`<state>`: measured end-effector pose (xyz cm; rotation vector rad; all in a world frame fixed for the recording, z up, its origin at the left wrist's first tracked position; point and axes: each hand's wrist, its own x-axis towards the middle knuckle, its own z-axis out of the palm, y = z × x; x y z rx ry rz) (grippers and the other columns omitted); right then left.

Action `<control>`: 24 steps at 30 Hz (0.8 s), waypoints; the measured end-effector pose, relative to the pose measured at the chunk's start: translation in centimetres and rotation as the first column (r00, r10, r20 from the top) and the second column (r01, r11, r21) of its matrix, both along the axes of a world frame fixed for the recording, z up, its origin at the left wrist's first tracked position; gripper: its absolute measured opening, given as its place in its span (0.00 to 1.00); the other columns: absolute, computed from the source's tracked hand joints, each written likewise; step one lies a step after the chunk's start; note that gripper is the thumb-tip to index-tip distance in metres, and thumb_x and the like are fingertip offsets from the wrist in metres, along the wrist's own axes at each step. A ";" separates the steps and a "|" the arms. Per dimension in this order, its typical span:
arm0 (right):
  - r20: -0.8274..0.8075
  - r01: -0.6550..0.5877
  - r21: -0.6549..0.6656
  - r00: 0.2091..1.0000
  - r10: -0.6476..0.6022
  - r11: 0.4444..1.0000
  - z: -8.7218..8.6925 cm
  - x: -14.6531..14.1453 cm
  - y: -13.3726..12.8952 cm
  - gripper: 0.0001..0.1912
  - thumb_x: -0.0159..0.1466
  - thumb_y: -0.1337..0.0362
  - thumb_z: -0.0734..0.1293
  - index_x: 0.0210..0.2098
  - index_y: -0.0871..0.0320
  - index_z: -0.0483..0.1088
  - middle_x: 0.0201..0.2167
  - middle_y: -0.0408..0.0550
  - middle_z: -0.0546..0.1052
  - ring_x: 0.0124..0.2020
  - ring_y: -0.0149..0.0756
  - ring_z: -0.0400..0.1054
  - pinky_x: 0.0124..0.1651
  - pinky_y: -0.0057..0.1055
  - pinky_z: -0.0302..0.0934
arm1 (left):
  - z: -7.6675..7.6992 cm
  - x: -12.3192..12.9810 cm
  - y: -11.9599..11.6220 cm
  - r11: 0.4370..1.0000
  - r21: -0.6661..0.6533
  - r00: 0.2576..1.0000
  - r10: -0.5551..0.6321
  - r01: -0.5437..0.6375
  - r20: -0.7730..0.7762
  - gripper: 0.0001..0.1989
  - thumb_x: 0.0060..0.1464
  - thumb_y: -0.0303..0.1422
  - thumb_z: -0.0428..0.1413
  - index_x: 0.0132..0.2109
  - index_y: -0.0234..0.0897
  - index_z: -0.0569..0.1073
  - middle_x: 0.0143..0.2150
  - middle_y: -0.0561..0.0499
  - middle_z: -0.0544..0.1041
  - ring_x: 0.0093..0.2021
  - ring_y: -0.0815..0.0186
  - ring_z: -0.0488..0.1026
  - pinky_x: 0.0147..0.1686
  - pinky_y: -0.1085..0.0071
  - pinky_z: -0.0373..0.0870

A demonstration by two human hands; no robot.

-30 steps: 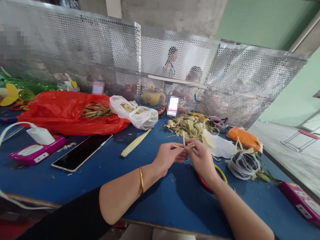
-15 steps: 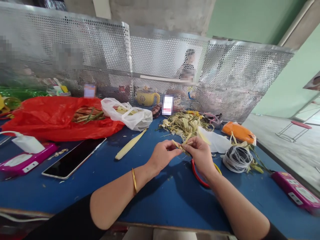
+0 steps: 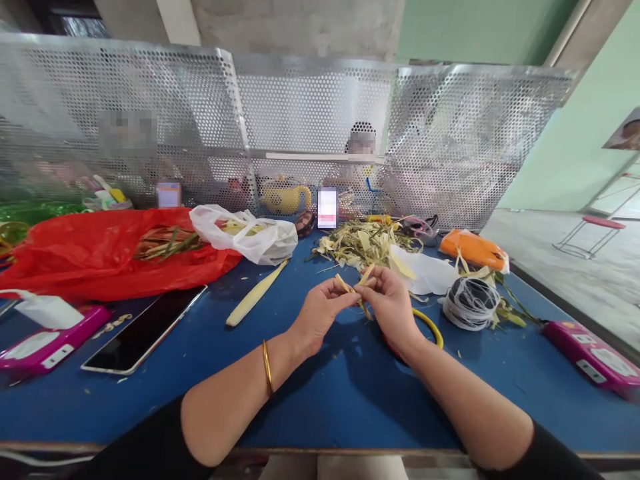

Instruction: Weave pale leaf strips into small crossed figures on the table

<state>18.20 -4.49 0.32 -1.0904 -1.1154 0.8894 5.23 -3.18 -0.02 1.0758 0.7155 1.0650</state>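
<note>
Pale yellow husk strips [image 3: 367, 273] are pinched between my two hands above the blue table, with their ends sticking up and a short piece hanging below. My left hand [image 3: 320, 312], with a gold bangle at the wrist, grips them between thumb and fingers. My right hand [image 3: 393, 307] holds them from the other side, its fingertips meeting the left ones. Partly hidden under my right hand lies a yellow loop-shaped handle [image 3: 433, 327]. A heap of dry husk scraps [image 3: 357, 240] sits just beyond my hands. To the left lies a whole pale husk bundle [image 3: 256, 293].
A red plastic bag [image 3: 95, 253], a white bag [image 3: 250, 237], a phone [image 3: 145, 330] and a purple power strip [image 3: 55, 340] stand left. A string spool [image 3: 470, 305], an orange packet [image 3: 473, 250] and another power strip [image 3: 595, 357] lie right. A perforated metal screen [image 3: 310, 113] closes the back.
My view has shifted slightly. Both hands still pinch the strips, whose ends now spread in a V. The red loop under my right hand is now hidden.
</note>
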 end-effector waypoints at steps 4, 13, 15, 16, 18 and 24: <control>-0.006 0.003 -0.001 1.000 -0.003 1.000 0.1 -0.2 -0.2 0.12 0.50 0.65 0.70 0.33 0.56 0.65 0.17 0.35 0.70 0.20 0.30 0.65 0.27 0.29 0.61 | 0.1 0.1 -0.1 0.999 0.009 0.999 0.035 -0.035 0.006 0.11 0.40 0.31 0.66 0.26 0.35 0.70 0.26 0.54 0.77 0.31 0.68 0.73 0.39 0.71 0.66; -0.130 0.001 -0.079 0.991 -0.012 0.997 0.6 -0.5 -0.3 0.14 0.46 0.64 0.73 0.30 0.58 0.67 0.15 0.37 0.72 0.19 0.29 0.65 0.30 0.29 0.61 | 0.6 0.4 -0.4 0.998 -0.023 0.998 0.060 -0.060 0.018 0.09 0.38 0.30 0.65 0.29 0.35 0.73 0.26 0.53 0.78 0.31 0.68 0.73 0.40 0.71 0.67; -0.144 -0.011 -0.081 0.990 -0.001 0.997 0.6 -0.5 -0.4 0.15 0.46 0.64 0.74 0.30 0.58 0.67 0.16 0.37 0.73 0.20 0.29 0.66 0.32 0.30 0.62 | 0.6 0.5 -0.4 0.996 -0.032 0.997 0.079 -0.079 0.019 0.08 0.39 0.29 0.64 0.29 0.35 0.73 0.25 0.53 0.77 0.30 0.69 0.73 0.40 0.71 0.67; -0.150 -0.019 -0.082 0.989 0.007 0.996 0.6 -0.5 -0.4 0.15 0.46 0.64 0.74 0.31 0.58 0.68 0.16 0.37 0.73 0.20 0.30 0.66 0.33 0.30 0.62 | 0.6 0.5 -0.3 0.996 -0.037 0.996 0.086 -0.086 0.020 0.07 0.39 0.28 0.63 0.28 0.35 0.73 0.25 0.53 0.77 0.30 0.69 0.73 0.40 0.71 0.67; -0.148 -0.050 -0.086 0.988 0.037 0.995 0.8 -0.2 -0.4 0.15 0.46 0.63 0.74 0.31 0.58 0.68 0.17 0.37 0.74 0.21 0.30 0.67 0.33 0.31 0.63 | 0.6 0.4 -0.2 0.995 -0.050 0.996 0.087 -0.087 0.011 0.06 0.39 0.28 0.63 0.28 0.35 0.73 0.25 0.53 0.77 0.30 0.69 0.73 0.39 0.71 0.67; 0.119 -0.277 -0.123 0.949 0.291 0.953 2.0 1.8 -0.1 0.13 0.50 0.62 0.73 0.35 0.58 0.72 0.21 0.41 0.78 0.27 0.36 0.73 0.37 0.34 0.64 | 1.0 -0.6 0.3 0.999 -0.052 0.995 0.007 -0.012 -0.096 0.07 0.40 0.30 0.63 0.29 0.34 0.75 0.26 0.50 0.78 0.30 0.66 0.74 0.40 0.68 0.68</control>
